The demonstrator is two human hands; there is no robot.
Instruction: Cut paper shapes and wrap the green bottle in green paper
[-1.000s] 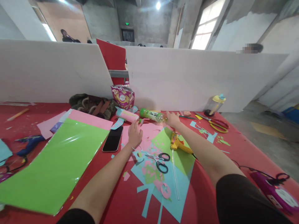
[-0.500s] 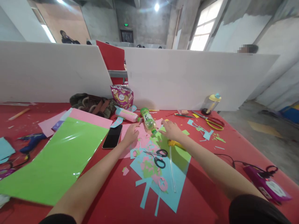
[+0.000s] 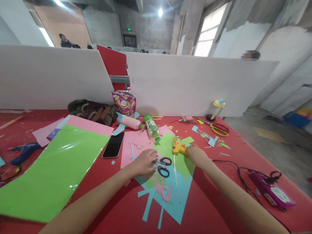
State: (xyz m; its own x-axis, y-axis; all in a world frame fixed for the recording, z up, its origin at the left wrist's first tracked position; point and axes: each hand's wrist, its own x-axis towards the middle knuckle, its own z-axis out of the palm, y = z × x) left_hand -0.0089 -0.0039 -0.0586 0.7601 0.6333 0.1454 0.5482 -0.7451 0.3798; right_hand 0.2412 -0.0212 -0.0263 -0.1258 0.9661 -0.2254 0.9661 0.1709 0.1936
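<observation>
My left hand (image 3: 145, 162) is low over the paper scraps, fingers curled around the blades of a pair of black-handled scissors (image 3: 163, 166). The scissors lie on the scraps with their handle loops uncovered. At the right, my right hand (image 3: 197, 155) is closed on the grip end of a yellow hot glue gun (image 3: 175, 146). A long clear glue stick (image 3: 177, 183) runs from the gun toward me. Under both hands lie blue paper (image 3: 176, 208), green paper (image 3: 167, 141) and pink paper (image 3: 126, 143). A pink paper ring (image 3: 166, 194) rests on the blue sheet.
Beyond the hands lie a green-capped bottle (image 3: 151, 126) and a pink-wrapped bottle (image 3: 130, 122). A phone (image 3: 113, 145) and large green sheet (image 3: 60, 169) are left. Red-and-yellow scissors (image 3: 219, 129), a lidded cup (image 3: 215, 110) and a purple power strip (image 3: 271, 191) stand right. White panels (image 3: 195, 84) border the table.
Both hands have drawn back toward me from beside the green-capped bottle. My left hand has come to the scissors' blades, and my right hand has taken hold of the glue gun's grip.
</observation>
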